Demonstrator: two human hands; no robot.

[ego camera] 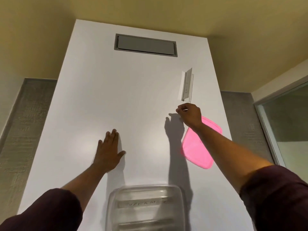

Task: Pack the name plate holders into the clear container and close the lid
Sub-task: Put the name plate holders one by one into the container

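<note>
A clear name plate holder (187, 85) lies lengthwise on the white table (103, 90) at the far right. My right hand (190, 115) hovers just short of its near end, fingers curled in, and no contact with the holder shows. My left hand (108, 149) rests flat on the table's middle, palm down and holding nothing. The clear container (145, 207) stands open at the near edge between my arms; at least two holders lie inside it, one with writing. The pink lid (196, 150) lies on the table under my right forearm.
A grey recessed cable hatch (145, 45) is set into the far end of the table. Grey carpet (20, 130) shows on both sides, and a glass panel (286, 117) stands to the right.
</note>
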